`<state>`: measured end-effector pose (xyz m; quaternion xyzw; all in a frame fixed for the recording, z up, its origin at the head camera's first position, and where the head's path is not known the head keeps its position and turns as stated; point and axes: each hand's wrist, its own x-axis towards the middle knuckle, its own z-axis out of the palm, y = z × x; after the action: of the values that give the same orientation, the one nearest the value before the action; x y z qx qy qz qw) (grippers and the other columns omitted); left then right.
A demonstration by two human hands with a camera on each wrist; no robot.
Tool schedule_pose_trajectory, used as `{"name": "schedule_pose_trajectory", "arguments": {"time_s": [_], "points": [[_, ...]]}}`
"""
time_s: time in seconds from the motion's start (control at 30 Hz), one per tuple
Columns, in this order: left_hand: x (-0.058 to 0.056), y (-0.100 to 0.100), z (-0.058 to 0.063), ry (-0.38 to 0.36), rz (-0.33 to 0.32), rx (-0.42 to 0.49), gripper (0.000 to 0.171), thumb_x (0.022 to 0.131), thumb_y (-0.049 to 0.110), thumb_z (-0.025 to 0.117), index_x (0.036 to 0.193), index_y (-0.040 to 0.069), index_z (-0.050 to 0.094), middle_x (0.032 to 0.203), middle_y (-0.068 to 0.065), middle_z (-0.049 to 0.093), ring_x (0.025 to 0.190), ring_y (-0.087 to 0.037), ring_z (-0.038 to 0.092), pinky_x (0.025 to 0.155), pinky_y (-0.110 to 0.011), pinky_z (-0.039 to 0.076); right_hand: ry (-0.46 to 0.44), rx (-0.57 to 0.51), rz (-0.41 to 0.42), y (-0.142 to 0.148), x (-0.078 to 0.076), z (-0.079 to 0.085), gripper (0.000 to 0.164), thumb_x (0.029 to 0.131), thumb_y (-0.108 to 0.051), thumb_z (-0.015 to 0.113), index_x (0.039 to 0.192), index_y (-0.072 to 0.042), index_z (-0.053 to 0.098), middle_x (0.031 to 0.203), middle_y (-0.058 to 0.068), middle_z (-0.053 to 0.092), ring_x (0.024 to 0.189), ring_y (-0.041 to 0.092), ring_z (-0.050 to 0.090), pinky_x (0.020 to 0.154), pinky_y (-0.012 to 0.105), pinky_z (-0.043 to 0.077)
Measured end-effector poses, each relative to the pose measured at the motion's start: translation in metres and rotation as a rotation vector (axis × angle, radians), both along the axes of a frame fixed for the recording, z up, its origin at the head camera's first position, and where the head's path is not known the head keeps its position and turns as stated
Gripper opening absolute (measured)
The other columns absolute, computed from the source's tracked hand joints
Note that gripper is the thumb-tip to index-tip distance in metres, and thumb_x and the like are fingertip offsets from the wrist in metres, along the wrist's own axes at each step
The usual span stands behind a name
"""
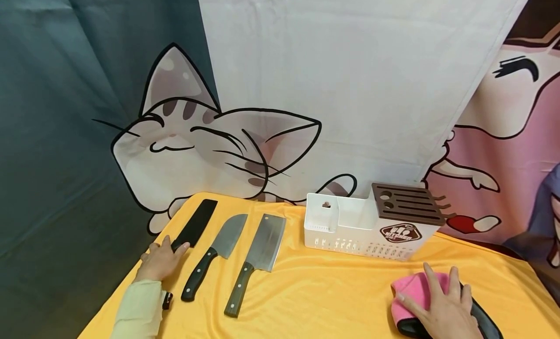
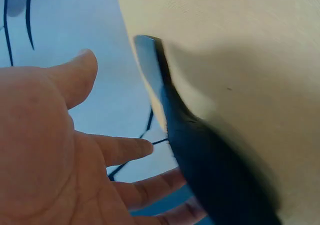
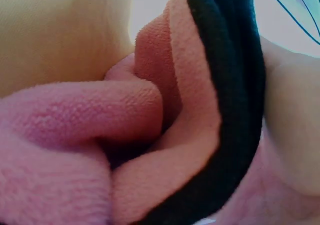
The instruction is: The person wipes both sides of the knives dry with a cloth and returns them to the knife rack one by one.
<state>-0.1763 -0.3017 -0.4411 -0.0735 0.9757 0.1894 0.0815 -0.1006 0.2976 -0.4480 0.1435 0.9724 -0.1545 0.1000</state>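
My left hand (image 1: 159, 261) is at the near end of a black-bladed knife (image 1: 200, 223), thumb and fingers spread apart. In the left wrist view the fingers look fairly straight, and the dark knife (image 2: 210, 165) hides some fingertips. To its right lie a pointed kitchen knife (image 1: 214, 256) with a black handle and a broad cleaver (image 1: 255, 263). My right hand (image 1: 450, 310) rests with spread fingers on a folded pink cloth (image 1: 415, 290) with black edging. The right wrist view shows the cloth's fuzzy folds (image 3: 80, 115) close up.
A white knife rack (image 1: 350, 232) with a brown slotted top (image 1: 409, 203) and hooks on its right side stands at the back. Yellow cloth (image 1: 323, 295) covers the table. Printed cat curtains (image 1: 350, 86) hang right behind it.
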Motion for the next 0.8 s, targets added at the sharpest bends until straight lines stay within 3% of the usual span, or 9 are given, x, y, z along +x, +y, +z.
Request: {"name": "schedule_pose_trajectory", "arguments": {"time_s": [0.07,0.2,0.5,0.8], "points": [[-0.002,-0.003,-0.002,0.013,-0.013,-0.032,0.091,0.093,0.06,0.029,0.134,-0.021,0.023,0.122,-0.051,0.025,0.102,-0.072,0.026,0.086,-0.071,0.025,0.02,0.002,0.01,0.001,0.001,-0.003,0.12,0.065,-0.083,0.048,0.147,-0.006,0.003,0.134,0.044,-0.022,0.114,0.068,-0.003,0.074,0.078,0.025],[-0.004,-0.008,-0.004,0.012,0.01,-0.036,0.086,0.091,0.057,0.039,0.128,-0.02,0.034,0.113,-0.049,0.034,0.097,-0.066,0.035,0.082,-0.066,0.032,0.025,0.004,-0.004,0.003,0.003,-0.01,0.126,0.062,-0.082,0.053,0.147,-0.006,-0.001,0.134,0.046,-0.018,0.114,0.068,-0.002,0.079,0.078,0.022],[-0.005,-0.017,-0.012,0.011,0.05,0.021,0.074,0.084,0.042,0.064,0.122,-0.016,0.04,0.104,-0.038,0.046,0.093,-0.051,0.048,0.077,-0.057,0.039,-0.007,-0.014,-0.042,0.004,0.004,-0.016,0.129,0.057,-0.083,0.056,0.148,-0.012,-0.002,0.134,0.045,-0.017,0.115,0.068,0.0,0.074,0.084,0.01],[-0.007,-0.021,-0.012,0.036,0.027,-0.016,0.046,0.088,0.02,0.061,0.115,-0.014,0.046,0.095,-0.028,0.052,0.084,-0.037,0.053,0.073,-0.049,0.043,-0.006,-0.014,-0.05,0.005,0.0,-0.02,0.133,0.053,-0.084,0.058,0.148,-0.012,-0.001,0.134,0.045,-0.015,0.113,0.07,0.007,0.072,0.084,0.011]]}}
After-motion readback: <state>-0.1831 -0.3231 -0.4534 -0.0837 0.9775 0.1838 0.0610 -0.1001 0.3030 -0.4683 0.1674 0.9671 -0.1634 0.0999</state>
